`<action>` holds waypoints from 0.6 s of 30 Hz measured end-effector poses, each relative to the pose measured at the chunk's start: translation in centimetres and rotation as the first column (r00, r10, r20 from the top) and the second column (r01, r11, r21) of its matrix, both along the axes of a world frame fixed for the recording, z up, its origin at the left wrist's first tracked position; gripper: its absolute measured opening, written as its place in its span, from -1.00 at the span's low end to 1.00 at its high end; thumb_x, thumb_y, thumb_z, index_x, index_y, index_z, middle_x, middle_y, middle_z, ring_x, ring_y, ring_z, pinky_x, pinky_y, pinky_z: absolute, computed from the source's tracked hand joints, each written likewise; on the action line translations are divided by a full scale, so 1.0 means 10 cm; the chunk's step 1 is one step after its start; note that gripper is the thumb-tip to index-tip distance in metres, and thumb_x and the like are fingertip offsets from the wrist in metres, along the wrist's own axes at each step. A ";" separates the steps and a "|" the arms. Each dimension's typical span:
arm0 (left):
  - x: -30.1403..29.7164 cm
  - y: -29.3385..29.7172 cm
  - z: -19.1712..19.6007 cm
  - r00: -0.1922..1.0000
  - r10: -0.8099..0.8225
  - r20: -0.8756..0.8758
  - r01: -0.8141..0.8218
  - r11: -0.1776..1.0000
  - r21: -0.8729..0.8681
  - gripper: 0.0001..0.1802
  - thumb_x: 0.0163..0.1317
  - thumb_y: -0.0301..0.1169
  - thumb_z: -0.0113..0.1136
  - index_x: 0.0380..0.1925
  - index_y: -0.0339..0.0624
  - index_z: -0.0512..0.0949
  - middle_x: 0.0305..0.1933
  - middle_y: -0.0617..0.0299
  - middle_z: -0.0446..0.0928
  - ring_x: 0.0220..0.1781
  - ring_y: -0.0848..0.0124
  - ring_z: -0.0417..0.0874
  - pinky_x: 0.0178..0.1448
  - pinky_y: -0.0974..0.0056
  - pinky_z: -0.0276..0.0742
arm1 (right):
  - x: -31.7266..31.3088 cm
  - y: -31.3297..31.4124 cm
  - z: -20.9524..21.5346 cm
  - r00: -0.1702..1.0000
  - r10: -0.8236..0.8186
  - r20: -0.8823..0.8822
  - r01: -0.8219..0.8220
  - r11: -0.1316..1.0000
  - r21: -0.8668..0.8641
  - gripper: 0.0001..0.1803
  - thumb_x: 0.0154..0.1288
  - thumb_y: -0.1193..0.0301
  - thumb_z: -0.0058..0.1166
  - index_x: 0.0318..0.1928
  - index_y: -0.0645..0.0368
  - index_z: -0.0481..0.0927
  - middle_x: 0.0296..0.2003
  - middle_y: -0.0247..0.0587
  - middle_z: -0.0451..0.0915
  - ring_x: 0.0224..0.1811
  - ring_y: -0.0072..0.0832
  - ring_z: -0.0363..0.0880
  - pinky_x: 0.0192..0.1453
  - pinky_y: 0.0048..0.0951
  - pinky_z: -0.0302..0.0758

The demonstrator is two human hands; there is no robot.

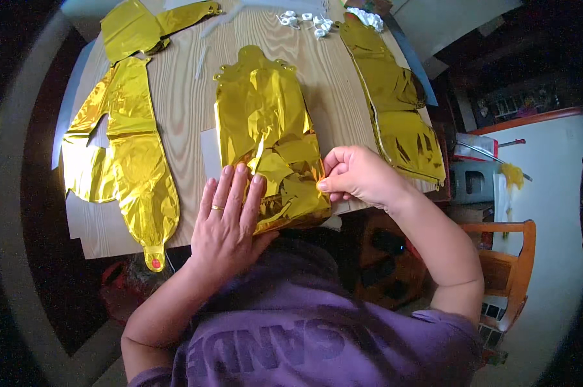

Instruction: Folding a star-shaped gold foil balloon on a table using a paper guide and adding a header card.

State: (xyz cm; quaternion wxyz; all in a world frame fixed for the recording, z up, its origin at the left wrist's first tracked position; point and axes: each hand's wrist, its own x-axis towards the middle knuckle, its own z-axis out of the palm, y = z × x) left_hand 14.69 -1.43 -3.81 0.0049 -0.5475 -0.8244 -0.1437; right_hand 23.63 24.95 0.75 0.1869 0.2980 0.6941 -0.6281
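A flat gold foil balloon [262, 109] lies in front of me at the near edge of the wooden table, its scalloped end pointing away. Creases run across its near part, which reaches over the edge. My left hand [227, 216] rests on the balloon's near left side, fingers stretched out and a ring on one of them. At the right edge of the foil, my right hand [352, 177] pinches the balloon between thumb and forefinger.
Another gold foil balloon [133, 142] lies at the left, its tail hanging over the table [181, 122] edge. Folded gold foil [394, 97] lies along the right. Small white pieces [304, 20] sit at the far side. A wooden chair [507, 271] stands at the right.
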 end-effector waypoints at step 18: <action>0.01 -0.04 0.03 0.999 0.010 -0.051 -0.014 0.996 -0.087 0.10 0.24 0.42 -0.06 0.49 -0.29 0.16 0.58 -0.25 0.05 0.62 -0.13 0.04 0.60 -0.15 -0.11 | 0.50 -0.71 -0.35 0.721 0.613 -0.324 0.280 0.170 0.945 -0.68 0.29 0.36 0.19 -0.03 0.30 0.60 -0.03 -0.01 0.61 0.00 -0.15 0.59 0.12 -0.09 0.50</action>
